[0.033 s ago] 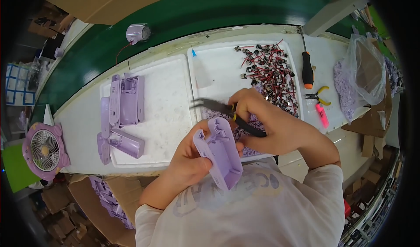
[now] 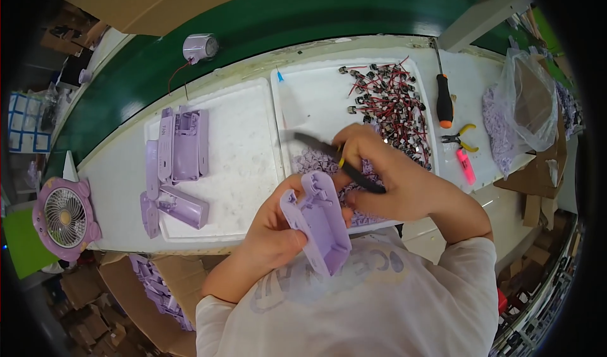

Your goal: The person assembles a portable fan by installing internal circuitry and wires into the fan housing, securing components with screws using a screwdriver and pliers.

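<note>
My left hand (image 2: 273, 238) is closed round a pale purple plastic housing (image 2: 327, 230), an open shell with its hollow side showing. Just above and right of it, my right hand (image 2: 386, 174) grips a pair of pliers (image 2: 335, 155) with black and yellow handles. The plier jaws point left over the tray and are smeared by motion, so I cannot tell whether they are parted. Under both hands lies a heap of small purple plastic parts (image 2: 313, 161), partly hidden. Behind my right hand, several small black components with red wires (image 2: 389, 101) fill the tray's right side.
Purple housings (image 2: 190, 145) lie on a white tray (image 2: 243, 167) at left, near a purple fan (image 2: 63, 218). At right are a screwdriver (image 2: 444, 101), yellow-handled cutters (image 2: 466, 138), a pink marker (image 2: 465, 166) and a plastic bag (image 2: 528, 101). A carton (image 2: 180, 281) stands below the table's left edge.
The pliers in my right hand have tilted, their jaws swinging up and slightly right. My left hand and the housing have hardly moved.
</note>
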Demonstrator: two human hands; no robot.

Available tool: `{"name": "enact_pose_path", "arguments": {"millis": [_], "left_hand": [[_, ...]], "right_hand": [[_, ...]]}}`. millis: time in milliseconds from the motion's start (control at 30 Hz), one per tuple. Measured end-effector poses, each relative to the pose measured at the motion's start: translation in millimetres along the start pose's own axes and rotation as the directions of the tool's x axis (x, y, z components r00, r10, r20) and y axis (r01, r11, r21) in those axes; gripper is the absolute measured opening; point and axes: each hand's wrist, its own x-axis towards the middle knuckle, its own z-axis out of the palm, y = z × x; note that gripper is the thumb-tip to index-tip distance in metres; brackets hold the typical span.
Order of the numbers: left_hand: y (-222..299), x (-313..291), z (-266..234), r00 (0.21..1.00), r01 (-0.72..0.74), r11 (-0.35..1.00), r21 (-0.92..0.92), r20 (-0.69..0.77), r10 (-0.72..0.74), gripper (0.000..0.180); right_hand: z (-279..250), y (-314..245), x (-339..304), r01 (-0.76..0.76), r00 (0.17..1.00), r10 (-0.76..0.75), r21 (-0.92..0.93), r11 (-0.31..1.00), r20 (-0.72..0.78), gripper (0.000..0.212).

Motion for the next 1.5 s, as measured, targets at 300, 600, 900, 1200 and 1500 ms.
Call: {"name": "enact_pose_path", "arguments": {"millis": [300, 600, 900, 1200, 1500], "left_hand": [[-1, -3, -2, 0.953, -0.295, 0.889, 0.35, 0.041, 0.3, 0.059], [-5, -6, -8, 0.927, -0.349, 0.752, 0.559, 0.091, 0.363, 0.065], [-5, -9, 0, 0.921, -0.326, 0.718, 0.616, 0.035, 0.388, 0.066], [-3, -9, -10, 0.938, -0.338, 0.762, 0.553, 0.13, 0.321, 0.062], [-4, -9, -8, 0.947, -0.301, 0.804, 0.513, 0.066, 0.313, 0.058]], "right_hand": [[-1, -31, -24, 0.013, 0.97, -0.127, -0.476, 0.88, -0.209, 0.025], [1, -36, -26, 0.073, 0.967, -0.186, -0.51, 0.857, -0.174, 0.031], [2, -29, -25, 0.088, 0.952, -0.204, -0.437, 0.895, -0.227, 0.041], [0, -33, -21, 0.071, 0.961, -0.198, -0.519, 0.852, -0.193, 0.056], [1, -29, -19, 0.102, 0.943, -0.266, -0.584, 0.805, -0.201, 0.057]]}}
